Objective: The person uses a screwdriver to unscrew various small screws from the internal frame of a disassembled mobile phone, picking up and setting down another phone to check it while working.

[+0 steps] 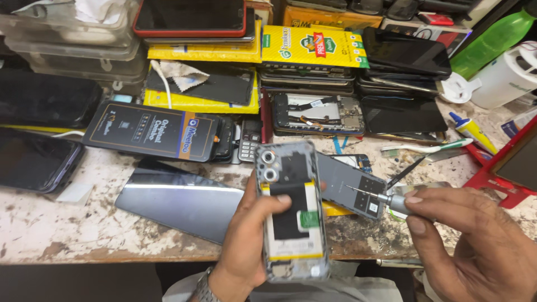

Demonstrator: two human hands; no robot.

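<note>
Left hand (251, 235): wrapped round an opened phone (291, 210), back cover off, thumb pressed across the black battery area, fingers behind. Phone held upright, camera end up, above the front edge of the workbench (67, 235). Grip looks firm.

Right hand (475, 240): thumb and forefinger pinched on a small screwdriver (372, 196), thin tip pointing left, close to the phone's right edge. Whether tip touches the frame: can't tell.

Just behind the phone: a grey back panel (349, 187) lying flat, a yellow strip showing beneath it. Left of that, a large grey cover sheet (179, 201) on the bench. Further back: black boxed part w/ orange trim (151, 131), small keypad phone (249, 142), another stripped phone (319, 114), stacks of yellow packets (313, 47), dark screens. Right side: toothbrush (425, 148), yellow glue tube (472, 131), green bottle (492, 36), white jug (506, 75), red stand (503, 168).

Risks, as judged:
- Tip slips off a screw head, gouges board or punctures battery. Cause: phone held in the air, not braced on bench.
- Loose screw drops, lost in clutter or off bench edge. Cause: no tray visible nearby.
- Thumb pressure on battery area while levering could bend it.
- Elbow or sleeve sweeps grey cover sheet off front edge; it sits close to the rim.
</note>
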